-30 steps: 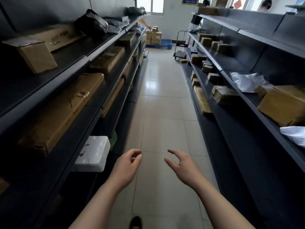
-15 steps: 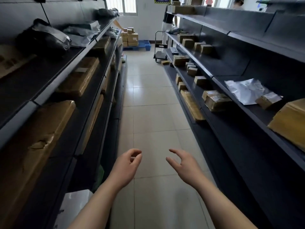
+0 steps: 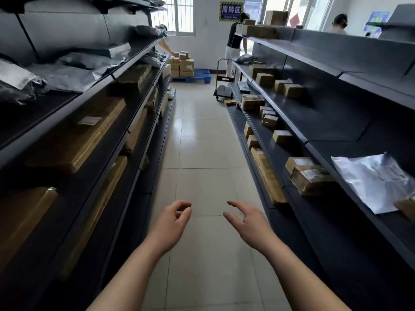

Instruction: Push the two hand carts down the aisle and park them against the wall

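1. The fingers barely shift from a second ago: the left hand [image 3: 173, 223] keeps a loose curl, thumb near forefinger, and the right hand [image 3: 249, 221] stays half spread. Both hold nothing.
2. The view advances along the aisle floor [image 3: 202, 153], and the far wall [image 3: 206, 41] now looks nearer.
3. One hand cart [image 3: 224, 89] stands at the aisle's far end, beside the end of the right shelving [image 3: 314, 142], well apart from the hands. I cannot find a second cart.
4. This looks like the approach, with no pushing begun. A person [image 3: 233, 44] stands just behind the cart.
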Action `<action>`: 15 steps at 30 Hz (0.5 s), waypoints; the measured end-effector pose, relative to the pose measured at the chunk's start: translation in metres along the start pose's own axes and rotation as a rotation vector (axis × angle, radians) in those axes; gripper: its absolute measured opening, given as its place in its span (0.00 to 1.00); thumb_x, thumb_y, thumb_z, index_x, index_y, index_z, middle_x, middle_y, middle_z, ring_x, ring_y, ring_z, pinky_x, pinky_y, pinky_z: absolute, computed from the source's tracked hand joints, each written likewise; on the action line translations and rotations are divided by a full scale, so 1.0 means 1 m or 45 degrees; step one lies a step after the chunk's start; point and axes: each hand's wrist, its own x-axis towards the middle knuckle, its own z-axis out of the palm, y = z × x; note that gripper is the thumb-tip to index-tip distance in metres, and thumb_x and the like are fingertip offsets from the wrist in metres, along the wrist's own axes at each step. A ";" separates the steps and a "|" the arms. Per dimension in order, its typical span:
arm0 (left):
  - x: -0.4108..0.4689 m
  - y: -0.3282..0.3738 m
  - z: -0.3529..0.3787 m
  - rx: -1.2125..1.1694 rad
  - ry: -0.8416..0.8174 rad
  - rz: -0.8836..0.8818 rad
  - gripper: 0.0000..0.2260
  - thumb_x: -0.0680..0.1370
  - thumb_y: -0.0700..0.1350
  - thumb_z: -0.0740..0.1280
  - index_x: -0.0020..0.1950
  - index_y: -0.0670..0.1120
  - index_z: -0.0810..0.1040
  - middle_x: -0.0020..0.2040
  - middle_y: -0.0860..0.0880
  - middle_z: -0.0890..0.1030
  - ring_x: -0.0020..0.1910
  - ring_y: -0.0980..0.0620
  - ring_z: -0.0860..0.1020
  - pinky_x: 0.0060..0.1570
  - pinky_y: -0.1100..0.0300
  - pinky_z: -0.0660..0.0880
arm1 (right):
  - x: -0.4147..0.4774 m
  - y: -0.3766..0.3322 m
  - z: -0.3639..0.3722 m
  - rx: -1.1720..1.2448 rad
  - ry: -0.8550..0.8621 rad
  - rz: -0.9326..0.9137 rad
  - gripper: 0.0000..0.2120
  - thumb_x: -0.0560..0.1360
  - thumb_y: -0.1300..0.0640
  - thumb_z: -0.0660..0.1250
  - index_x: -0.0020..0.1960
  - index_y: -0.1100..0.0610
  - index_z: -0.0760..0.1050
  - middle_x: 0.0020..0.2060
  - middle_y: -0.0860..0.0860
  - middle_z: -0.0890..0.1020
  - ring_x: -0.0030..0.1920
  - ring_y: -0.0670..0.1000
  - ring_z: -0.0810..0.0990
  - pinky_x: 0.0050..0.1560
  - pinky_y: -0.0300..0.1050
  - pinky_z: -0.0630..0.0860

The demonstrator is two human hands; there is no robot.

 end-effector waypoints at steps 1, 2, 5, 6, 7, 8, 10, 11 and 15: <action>0.020 0.003 0.002 -0.004 0.005 -0.005 0.09 0.79 0.47 0.63 0.57 0.48 0.78 0.48 0.54 0.81 0.46 0.64 0.76 0.41 0.72 0.69 | 0.021 0.001 -0.005 -0.005 -0.001 -0.001 0.22 0.78 0.45 0.63 0.70 0.50 0.70 0.67 0.48 0.75 0.69 0.48 0.69 0.67 0.42 0.64; 0.039 0.004 0.003 -0.007 0.008 -0.010 0.09 0.79 0.47 0.63 0.57 0.49 0.78 0.48 0.54 0.81 0.46 0.64 0.76 0.41 0.71 0.69 | 0.041 0.003 -0.008 -0.008 -0.006 -0.001 0.22 0.78 0.45 0.63 0.70 0.50 0.70 0.67 0.48 0.75 0.69 0.47 0.69 0.67 0.42 0.64; 0.096 0.006 0.005 -0.010 0.011 -0.015 0.10 0.79 0.47 0.63 0.57 0.48 0.78 0.48 0.53 0.81 0.46 0.64 0.76 0.41 0.72 0.69 | 0.101 0.005 -0.014 -0.033 -0.030 -0.006 0.22 0.78 0.44 0.63 0.70 0.50 0.70 0.67 0.47 0.75 0.69 0.47 0.68 0.68 0.44 0.64; 0.117 0.005 0.006 -0.015 0.012 -0.018 0.10 0.79 0.47 0.63 0.58 0.48 0.78 0.48 0.53 0.81 0.46 0.64 0.76 0.41 0.72 0.69 | 0.122 0.007 -0.014 -0.040 -0.039 -0.002 0.22 0.78 0.44 0.63 0.70 0.50 0.70 0.67 0.47 0.74 0.69 0.47 0.68 0.68 0.44 0.64; 0.139 0.004 0.006 -0.014 0.013 -0.019 0.10 0.79 0.47 0.63 0.58 0.48 0.78 0.48 0.53 0.81 0.46 0.64 0.76 0.41 0.72 0.69 | 0.144 0.007 -0.015 -0.045 -0.045 0.000 0.22 0.78 0.44 0.63 0.70 0.50 0.70 0.67 0.47 0.74 0.69 0.47 0.68 0.68 0.44 0.64; 0.161 0.003 0.006 -0.012 0.013 -0.019 0.10 0.79 0.47 0.63 0.58 0.48 0.78 0.49 0.53 0.81 0.46 0.63 0.76 0.41 0.72 0.70 | 0.166 0.008 -0.016 -0.045 -0.048 0.001 0.22 0.78 0.44 0.63 0.70 0.50 0.70 0.67 0.47 0.74 0.69 0.47 0.68 0.69 0.44 0.65; 0.209 -0.002 0.006 -0.010 -0.005 -0.023 0.10 0.79 0.48 0.63 0.58 0.49 0.78 0.50 0.53 0.81 0.48 0.61 0.77 0.41 0.72 0.69 | 0.214 0.011 -0.014 -0.028 -0.047 0.005 0.23 0.78 0.44 0.63 0.70 0.49 0.70 0.68 0.47 0.74 0.69 0.47 0.69 0.70 0.47 0.65; 0.229 -0.002 0.005 -0.005 -0.014 -0.021 0.10 0.79 0.48 0.62 0.58 0.49 0.78 0.50 0.53 0.81 0.48 0.60 0.77 0.42 0.72 0.69 | 0.233 0.010 -0.015 -0.025 -0.042 0.005 0.23 0.77 0.44 0.63 0.70 0.49 0.70 0.68 0.47 0.74 0.69 0.47 0.69 0.71 0.48 0.66; 0.328 -0.001 -0.009 0.025 -0.053 0.005 0.11 0.79 0.48 0.62 0.59 0.49 0.78 0.51 0.54 0.81 0.49 0.58 0.78 0.42 0.72 0.69 | 0.328 0.001 -0.019 -0.005 -0.017 0.035 0.22 0.77 0.43 0.63 0.69 0.49 0.71 0.67 0.47 0.75 0.69 0.47 0.70 0.70 0.49 0.67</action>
